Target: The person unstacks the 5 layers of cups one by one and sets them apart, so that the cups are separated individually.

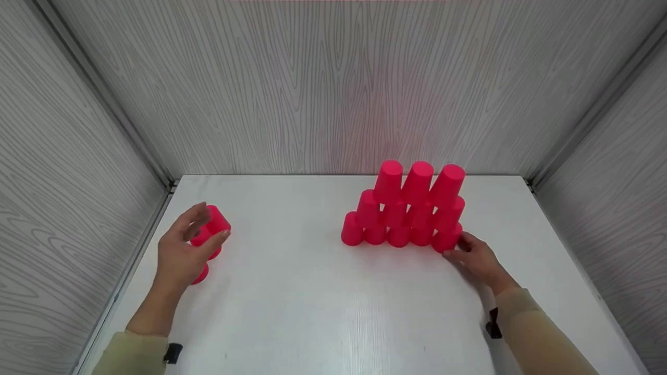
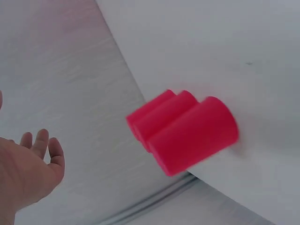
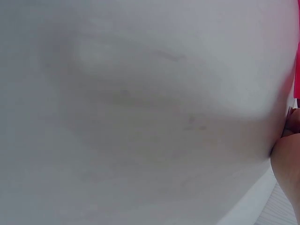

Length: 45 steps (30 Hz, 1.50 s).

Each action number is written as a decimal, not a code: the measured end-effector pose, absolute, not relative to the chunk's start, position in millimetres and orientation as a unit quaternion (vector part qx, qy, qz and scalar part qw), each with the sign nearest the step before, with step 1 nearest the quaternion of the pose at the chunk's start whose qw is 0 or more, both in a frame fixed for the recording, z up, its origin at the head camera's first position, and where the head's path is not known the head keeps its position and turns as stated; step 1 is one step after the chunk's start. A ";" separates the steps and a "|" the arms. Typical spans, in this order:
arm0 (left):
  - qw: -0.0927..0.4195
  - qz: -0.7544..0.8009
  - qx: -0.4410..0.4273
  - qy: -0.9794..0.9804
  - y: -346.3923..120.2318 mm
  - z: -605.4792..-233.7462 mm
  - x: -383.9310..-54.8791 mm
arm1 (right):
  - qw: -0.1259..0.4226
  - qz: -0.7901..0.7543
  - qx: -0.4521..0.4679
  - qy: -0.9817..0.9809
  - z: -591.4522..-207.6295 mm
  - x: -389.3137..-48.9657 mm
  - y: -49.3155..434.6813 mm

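Red cups [image 1: 398, 237] stand mouth down in a three-level stack at the right, with several in each lower row and three on top. At the bottom right end, my right hand [image 1: 477, 260] grips a red cup [image 1: 445, 240] low on its side, thumb in front. In the right wrist view only part of that hand [image 3: 287, 150] shows at the edge, its fingertips mostly hidden. My left hand [image 1: 182, 255] is raised with fingers apart and bent, holding nothing. Near it are three other red cups [image 2: 197, 136], partly hidden behind the hand in the head view.
All the cups stand on a white tabletop [image 1: 292, 291]. A grey wood-grain panel [image 1: 260, 94] rises behind the table, with side panels at the left [image 1: 62, 172] and right [image 1: 615, 182].
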<state>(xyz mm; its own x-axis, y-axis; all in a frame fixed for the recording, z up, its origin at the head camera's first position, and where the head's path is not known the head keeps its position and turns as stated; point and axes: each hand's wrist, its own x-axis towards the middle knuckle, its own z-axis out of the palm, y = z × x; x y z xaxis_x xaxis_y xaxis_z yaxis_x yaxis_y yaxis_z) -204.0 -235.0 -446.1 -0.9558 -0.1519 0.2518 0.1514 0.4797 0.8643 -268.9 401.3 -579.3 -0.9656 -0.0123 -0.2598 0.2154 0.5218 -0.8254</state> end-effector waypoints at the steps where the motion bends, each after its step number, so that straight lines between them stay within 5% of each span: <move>1: 0.149 -0.514 -0.019 -0.844 -226.5 -440.9 -207.3 | 0.119 -0.485 0.060 0.864 -578.5 -268.9 400.7; 18: 0.111 -0.515 -0.216 -0.822 -63.6 -391.0 -274.1 | 0.133 -0.489 0.074 0.859 -574.9 -268.2 396.2; 31: 0.032 -0.528 -0.198 -0.825 20.7 -386.4 -313.5 | 0.125 -0.489 0.061 0.861 -577.1 -270.5 394.9; 45: 0.013 -0.537 -0.165 -0.827 48.0 -402.2 -323.6 | 0.129 -0.493 0.071 0.858 -576.9 -269.7 396.3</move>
<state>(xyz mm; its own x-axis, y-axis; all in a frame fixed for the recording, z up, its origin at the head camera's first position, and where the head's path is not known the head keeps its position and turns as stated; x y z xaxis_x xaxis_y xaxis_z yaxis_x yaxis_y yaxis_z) -323.6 48.0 -402.2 -0.9449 0.2601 0.1986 0.2873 0.3688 0.8840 -269.7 396.3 -576.9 -0.9570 -0.0057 -0.2900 0.2477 0.5040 -0.8274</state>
